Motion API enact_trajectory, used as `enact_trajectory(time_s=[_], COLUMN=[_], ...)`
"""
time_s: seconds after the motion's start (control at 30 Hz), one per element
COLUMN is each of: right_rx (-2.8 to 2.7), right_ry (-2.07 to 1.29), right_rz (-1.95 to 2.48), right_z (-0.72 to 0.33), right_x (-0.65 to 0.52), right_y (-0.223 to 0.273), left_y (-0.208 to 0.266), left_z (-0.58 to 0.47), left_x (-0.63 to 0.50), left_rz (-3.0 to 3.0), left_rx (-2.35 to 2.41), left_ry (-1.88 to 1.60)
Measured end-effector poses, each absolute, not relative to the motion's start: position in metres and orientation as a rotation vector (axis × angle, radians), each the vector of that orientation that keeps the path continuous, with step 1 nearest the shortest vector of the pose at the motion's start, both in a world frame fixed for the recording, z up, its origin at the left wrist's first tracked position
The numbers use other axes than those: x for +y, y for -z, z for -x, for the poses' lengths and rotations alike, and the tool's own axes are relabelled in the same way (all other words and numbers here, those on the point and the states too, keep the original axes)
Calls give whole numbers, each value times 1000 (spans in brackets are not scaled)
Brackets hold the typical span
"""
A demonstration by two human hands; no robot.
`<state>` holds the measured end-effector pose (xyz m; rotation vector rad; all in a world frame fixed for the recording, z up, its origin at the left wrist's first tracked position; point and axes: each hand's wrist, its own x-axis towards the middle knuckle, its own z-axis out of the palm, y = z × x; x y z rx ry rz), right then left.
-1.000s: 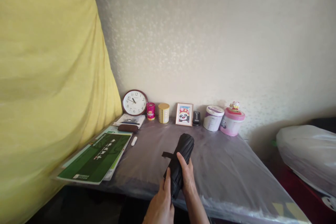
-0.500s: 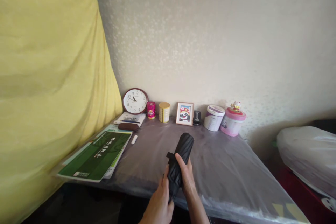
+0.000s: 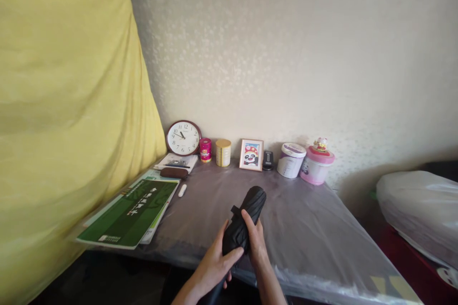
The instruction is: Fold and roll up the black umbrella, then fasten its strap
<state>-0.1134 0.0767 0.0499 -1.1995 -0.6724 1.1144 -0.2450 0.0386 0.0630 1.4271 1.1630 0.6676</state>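
A folded black umbrella point(image 3: 255, 202) is held at a slant over the near edge of the table, its rounded end pointing away and to the right. My left hand point(image 3: 214, 264) wraps round its lower part, thumb lying across the fabric. Higher up on the right side, my right hand point(image 3: 256, 243) grips the umbrella with its thumb along the top. A short black strap end sticks out on the umbrella's left side. The fingers beneath the umbrella are mostly hidden.
On the left of the grey-covered table point(image 3: 304, 233) lie a green book point(image 3: 132, 214), a brown case point(image 3: 174, 173) and a small white object point(image 3: 182, 190). Along the wall stand a clock point(image 3: 183, 137), tins, a panda picture frame point(image 3: 251, 154) and two tubs. A yellow curtain point(image 3: 71, 105) hangs left.
My left hand has shifted, its thumb now laid over the umbrella's lower part. The umbrella's far end has dropped slightly and tilted more to the right. My right hand keeps its grip.
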Motion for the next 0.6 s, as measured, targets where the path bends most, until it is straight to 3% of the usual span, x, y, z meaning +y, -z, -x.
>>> enact_trajectory(time_s=[0.13,0.33,0.6], right_rx=[-850,-1065,-1473], right_ry=[-890,-548,-583], right_rz=[1356,1425,1198], right_z=[100,91,86], right_x=[85,89,88], right_y=[-35,-9,-14], left_y=[-48,-39,-37], left_z=[246,246,245], left_x=[48,52,51], left_rz=[-1898,-2140,-2135], left_rx=[1375,1624,1667], left_ry=[-791,-468,-389])
